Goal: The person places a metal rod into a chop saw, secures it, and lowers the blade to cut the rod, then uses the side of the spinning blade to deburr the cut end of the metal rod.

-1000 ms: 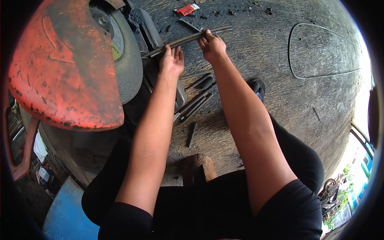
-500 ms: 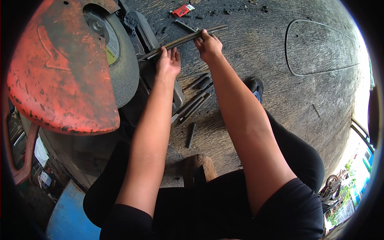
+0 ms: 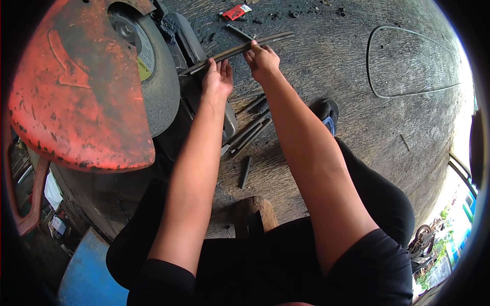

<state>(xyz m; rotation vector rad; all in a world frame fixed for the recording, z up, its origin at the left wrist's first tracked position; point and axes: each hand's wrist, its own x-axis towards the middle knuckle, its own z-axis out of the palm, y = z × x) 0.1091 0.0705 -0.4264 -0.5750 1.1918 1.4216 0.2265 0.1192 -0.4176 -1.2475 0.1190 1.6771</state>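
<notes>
Long, thin dark metal bars (image 3: 278, 37), seemingly two side by side, lie slantwise across both my hands. My left hand (image 3: 218, 80) grips them near their left end, thumb on top and fingers curled beneath. Farther right, my right hand (image 3: 263, 62) pinches the same bars from above. Their left end reaches the dark base of a cut-off saw, close to its abrasive disc (image 3: 166, 97). A red, scuffed guard (image 3: 81, 112) covers much of that disc. Behind the bars, a short metal rod (image 3: 239, 32) lies at an angle, its near end by my right hand.
Several short cut bars (image 3: 250, 133) lie on the worn wooden surface below my hands, with another piece (image 3: 246, 172) nearer me. A red packet (image 3: 236, 12) and black debris are at the back. A bent wire loop (image 3: 368, 61) lies right. My foot (image 3: 325, 112) rests beside my right forearm.
My right hand has shifted slightly left along the bars, toward my left hand. The bars stay at nearly the same slant, and the view has moved a little.
</notes>
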